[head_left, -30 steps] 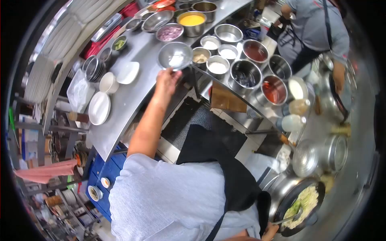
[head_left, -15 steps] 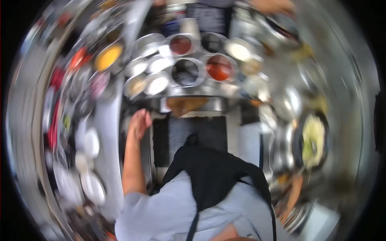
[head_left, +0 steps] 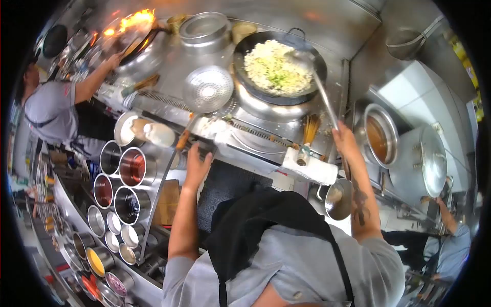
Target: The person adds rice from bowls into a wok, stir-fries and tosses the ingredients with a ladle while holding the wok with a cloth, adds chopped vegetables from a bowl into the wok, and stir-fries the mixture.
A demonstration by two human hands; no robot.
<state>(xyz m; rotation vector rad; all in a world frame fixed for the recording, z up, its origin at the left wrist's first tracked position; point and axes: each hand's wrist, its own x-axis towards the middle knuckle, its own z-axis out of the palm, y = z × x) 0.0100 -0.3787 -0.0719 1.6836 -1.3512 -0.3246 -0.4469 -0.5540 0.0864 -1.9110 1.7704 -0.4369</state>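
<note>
My right hand (head_left: 344,142) is wrapped round the long handle of a metal ladle (head_left: 302,60). The ladle's bowl rests in a black wok (head_left: 320,77), against a pale, rice-like food (head_left: 273,66) with chopped green bits. My left hand (head_left: 197,166) is open, its fingers apart, just below the wooden handle end of a perforated skimmer (head_left: 208,89). The skimmer's round head lies on the stove, left of the wok. Close to my right hand, a bamboo brush (head_left: 310,130) stands by a folded white cloth (head_left: 319,168) on the stove's front edge.
Flames (head_left: 138,20) rise by a pan (head_left: 139,47) held by a co-worker (head_left: 53,110) at upper left. Several sauce pots, one with red liquid (head_left: 132,169), line the left counter. A brown-liquid pot (head_left: 378,137) and large lidded pot (head_left: 422,161) stand right; another person (head_left: 450,250) is beyond.
The view has swung right from the sauce pots to the stove and sharpened. My right hand, unclear at lower right before, now grips the ladle; my left hand is beside the skimmer handle.
</note>
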